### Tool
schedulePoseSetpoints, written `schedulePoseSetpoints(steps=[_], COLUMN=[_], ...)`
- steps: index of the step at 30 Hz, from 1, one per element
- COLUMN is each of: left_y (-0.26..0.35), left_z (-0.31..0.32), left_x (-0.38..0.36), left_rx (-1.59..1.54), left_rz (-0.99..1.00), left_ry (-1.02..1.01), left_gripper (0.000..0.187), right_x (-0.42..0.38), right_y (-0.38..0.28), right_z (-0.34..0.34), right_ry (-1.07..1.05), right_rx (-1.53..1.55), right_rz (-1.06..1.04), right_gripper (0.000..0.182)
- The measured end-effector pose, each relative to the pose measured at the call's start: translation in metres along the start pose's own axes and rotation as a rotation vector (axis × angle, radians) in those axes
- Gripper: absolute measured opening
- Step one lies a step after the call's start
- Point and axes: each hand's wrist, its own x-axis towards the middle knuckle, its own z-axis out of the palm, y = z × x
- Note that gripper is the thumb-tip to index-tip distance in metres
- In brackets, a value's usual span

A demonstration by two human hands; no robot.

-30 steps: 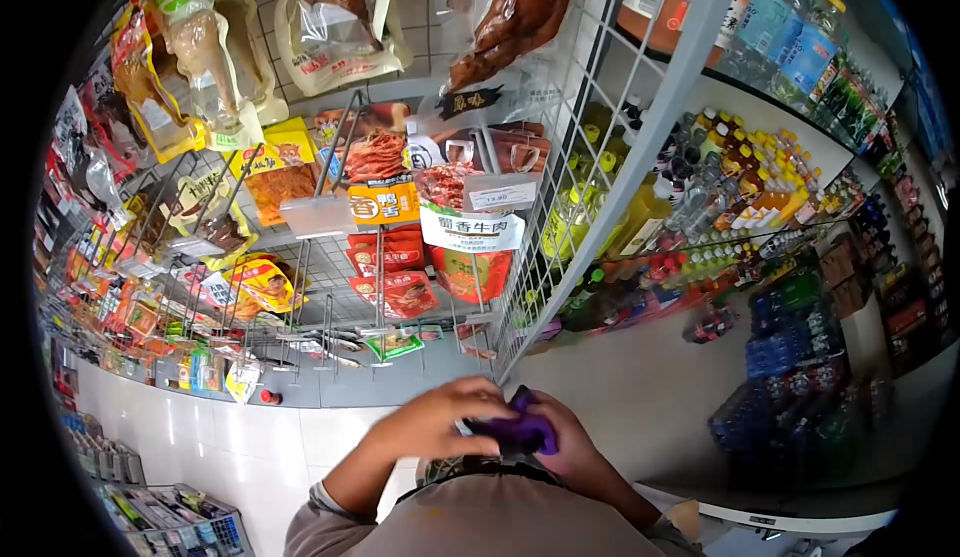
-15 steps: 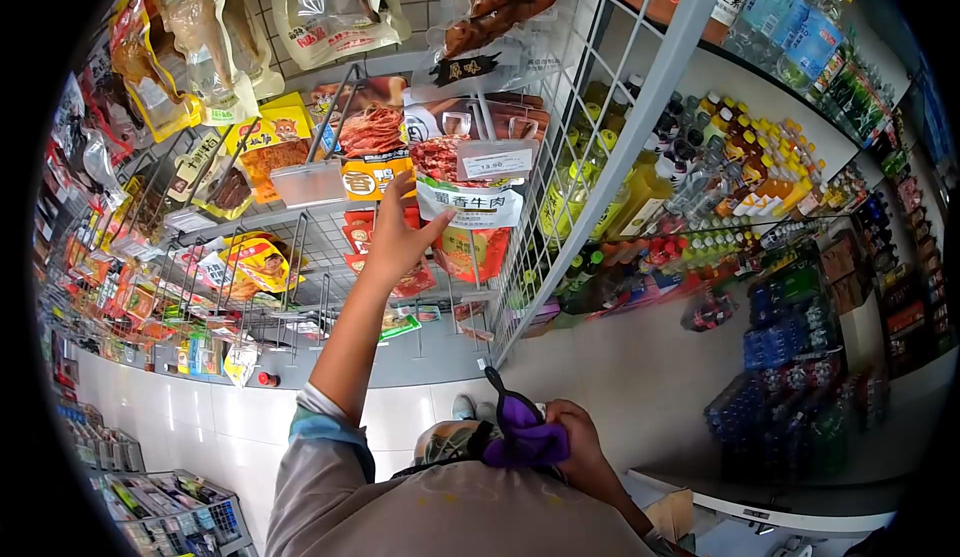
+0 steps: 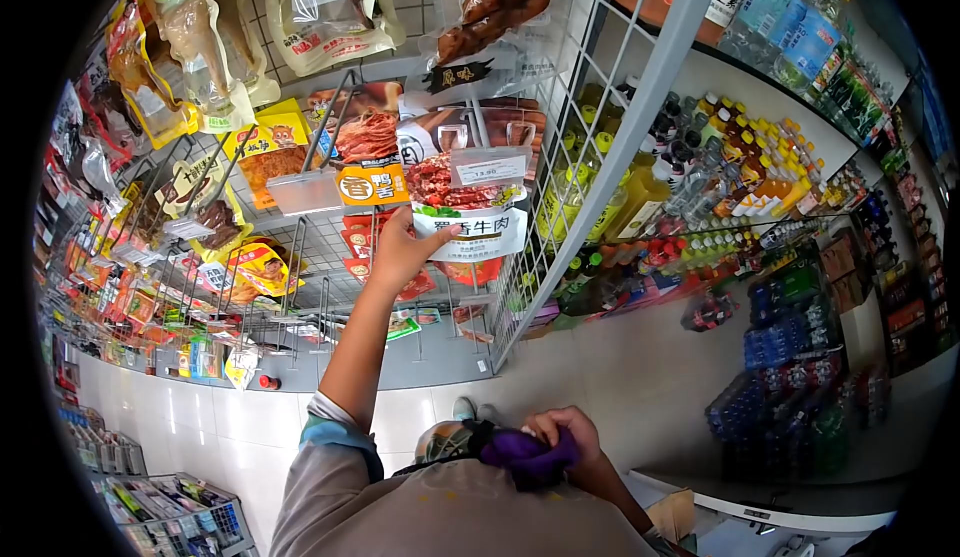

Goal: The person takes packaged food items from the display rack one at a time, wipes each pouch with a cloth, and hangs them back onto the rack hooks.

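Observation:
My left hand (image 3: 402,252) is closed on the lower left edge of a beef snack packet (image 3: 470,232), its thumb on the front and its fingers mostly hidden behind. That packet hangs on a rack hook, with a clear price tag (image 3: 490,169) across its front. Just left of it hangs a packet with an orange label (image 3: 372,185). Red packets (image 3: 362,242) hang below and behind my hand. Close to my waist, my right hand (image 3: 568,432) grips a bunched purple cloth (image 3: 535,454) with black edging.
Vacuum-packed meats (image 3: 335,12) hang along the top of the wire rack. A grey rack post (image 3: 620,157) stands to the right, with shelves of drink bottles (image 3: 760,157) beyond it. Packs of bottles (image 3: 780,347) are stacked on the floor; a wire basket (image 3: 230,522) sits lower left.
My left hand has moved down slightly and closed on the beef packet, whose lower part now tilts outward. My right hand has risen a little, and the purple cloth is more bunched.

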Motion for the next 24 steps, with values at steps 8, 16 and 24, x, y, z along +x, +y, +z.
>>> schedulePoseSetpoints(steps=[8, 16, 24], left_y=[0.011, 0.042, 0.043], left_z=[-0.015, -0.017, 0.012], left_x=[-0.047, -0.113, -0.173], left_rx=[-0.303, -0.489, -0.683], left_rz=[-0.117, -0.168, -0.184], left_ry=[-0.022, -0.192, -0.259], left_gripper=[0.043, 0.051, 0.042], right_x=[0.000, 0.007, 0.017], right_y=[-0.014, -0.027, -0.024], right_z=[0.013, 0.023, 0.038], right_ry=[-0.081, -0.015, -0.190], right_rx=[-0.516, -0.816, -0.814], right_rz=[0.001, 0.123, -0.331], right_gripper=[0.043, 0.030, 0.035])
